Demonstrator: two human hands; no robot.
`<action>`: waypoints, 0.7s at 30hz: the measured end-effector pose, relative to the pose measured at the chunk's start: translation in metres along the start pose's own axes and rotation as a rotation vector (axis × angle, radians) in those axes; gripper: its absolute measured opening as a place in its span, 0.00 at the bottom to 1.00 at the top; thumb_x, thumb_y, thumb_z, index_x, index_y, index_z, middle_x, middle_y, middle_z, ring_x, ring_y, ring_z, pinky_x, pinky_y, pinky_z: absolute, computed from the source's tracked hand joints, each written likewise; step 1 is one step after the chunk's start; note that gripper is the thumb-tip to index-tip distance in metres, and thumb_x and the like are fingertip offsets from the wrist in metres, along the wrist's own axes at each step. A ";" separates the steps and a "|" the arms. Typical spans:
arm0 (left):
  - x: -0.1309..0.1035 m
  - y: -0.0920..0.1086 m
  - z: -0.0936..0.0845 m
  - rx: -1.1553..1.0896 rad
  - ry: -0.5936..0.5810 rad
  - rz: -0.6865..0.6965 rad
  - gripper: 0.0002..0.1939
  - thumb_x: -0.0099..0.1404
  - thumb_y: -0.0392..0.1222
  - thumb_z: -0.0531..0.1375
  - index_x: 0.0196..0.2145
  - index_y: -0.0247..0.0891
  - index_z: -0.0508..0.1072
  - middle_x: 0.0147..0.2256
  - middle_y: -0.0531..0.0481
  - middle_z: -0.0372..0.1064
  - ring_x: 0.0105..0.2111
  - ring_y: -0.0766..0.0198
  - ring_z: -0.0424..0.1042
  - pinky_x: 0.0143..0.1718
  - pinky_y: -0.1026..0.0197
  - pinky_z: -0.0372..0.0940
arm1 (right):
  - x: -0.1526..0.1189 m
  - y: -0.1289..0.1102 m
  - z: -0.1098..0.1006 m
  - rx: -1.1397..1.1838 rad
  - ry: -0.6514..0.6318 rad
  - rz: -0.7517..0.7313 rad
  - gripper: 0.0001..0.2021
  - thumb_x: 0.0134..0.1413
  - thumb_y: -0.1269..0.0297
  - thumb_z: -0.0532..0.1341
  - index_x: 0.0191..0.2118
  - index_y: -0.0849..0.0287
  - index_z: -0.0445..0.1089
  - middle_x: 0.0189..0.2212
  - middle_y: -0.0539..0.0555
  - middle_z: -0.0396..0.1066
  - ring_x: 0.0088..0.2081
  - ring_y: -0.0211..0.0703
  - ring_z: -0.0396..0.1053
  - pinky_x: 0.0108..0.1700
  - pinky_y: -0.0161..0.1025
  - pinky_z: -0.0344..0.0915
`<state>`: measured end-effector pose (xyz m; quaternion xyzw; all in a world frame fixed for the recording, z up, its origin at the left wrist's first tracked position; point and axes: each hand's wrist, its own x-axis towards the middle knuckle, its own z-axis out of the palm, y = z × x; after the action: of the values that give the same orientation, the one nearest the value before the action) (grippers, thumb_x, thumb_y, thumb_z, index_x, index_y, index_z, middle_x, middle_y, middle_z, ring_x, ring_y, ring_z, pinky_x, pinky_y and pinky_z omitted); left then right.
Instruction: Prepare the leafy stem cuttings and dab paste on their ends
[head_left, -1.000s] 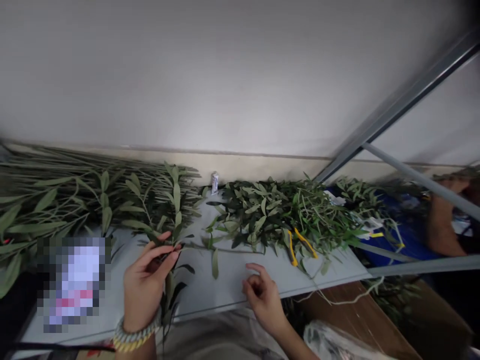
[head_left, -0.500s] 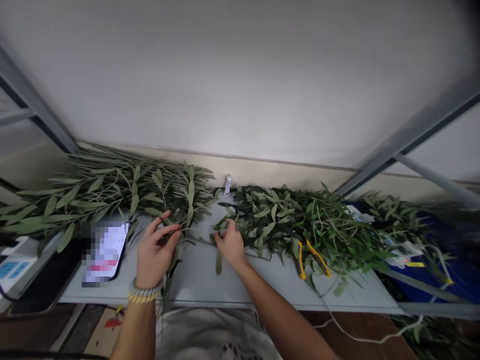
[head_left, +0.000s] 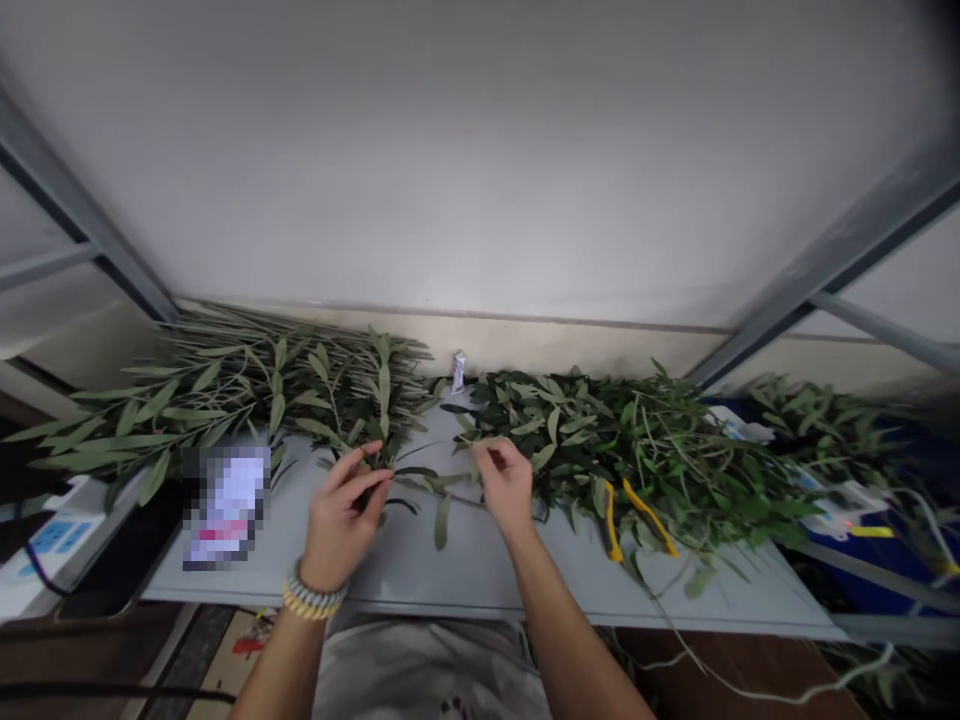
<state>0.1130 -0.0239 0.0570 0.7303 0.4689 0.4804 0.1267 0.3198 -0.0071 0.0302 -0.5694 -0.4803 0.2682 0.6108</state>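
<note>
My left hand (head_left: 349,520) pinches a leafy sprig (head_left: 416,471) over the grey desk (head_left: 457,580). My right hand (head_left: 508,488) is narrow, close beside the leafy pile (head_left: 581,425); I can't tell whether its fingertips close on anything.

Bare strip of table (head_left: 450,575) between left hand (head_left: 349,515) and right hand (head_left: 508,488), along the front edge; passable low down. Loose leaves (head_left: 442,520) lie across it farther back. Branches (head_left: 322,385) block back left, leafy pile (head_left: 555,420) back right. Small tube (head_left: 458,371) stands in the gap between. Phone (head_left: 227,510) obstructs left side, pliers (head_left: 611,520) the right. Wall (head_left: 480,180) closes the rear.
</note>
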 end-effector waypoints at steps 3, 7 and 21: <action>0.002 0.010 0.005 -0.005 -0.005 0.047 0.07 0.59 0.34 0.58 0.34 0.39 0.76 0.47 0.44 0.68 0.34 0.66 0.71 0.40 0.60 0.68 | -0.004 -0.025 -0.021 0.323 -0.082 0.068 0.10 0.51 0.58 0.60 0.27 0.59 0.66 0.30 0.54 0.74 0.26 0.38 0.69 0.32 0.38 0.66; 0.007 0.021 0.011 -0.021 -0.055 0.116 0.07 0.59 0.33 0.58 0.33 0.39 0.76 0.47 0.44 0.69 0.35 0.66 0.71 0.40 0.61 0.68 | -0.012 -0.045 -0.043 0.503 -0.125 0.139 0.13 0.49 0.61 0.62 0.22 0.58 0.58 0.27 0.53 0.74 0.16 0.33 0.64 0.17 0.31 0.60; -0.004 0.034 0.026 -0.011 -0.124 0.164 0.09 0.61 0.31 0.55 0.34 0.38 0.75 0.48 0.42 0.68 0.38 0.65 0.72 0.41 0.60 0.69 | -0.002 -0.060 -0.050 0.114 -0.300 0.102 0.04 0.47 0.68 0.57 0.29 0.59 0.69 0.20 0.47 0.64 0.19 0.30 0.56 0.21 0.30 0.53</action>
<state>0.1532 -0.0378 0.0633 0.7939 0.3961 0.4455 0.1200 0.3506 -0.0431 0.0923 -0.5111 -0.5204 0.4079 0.5492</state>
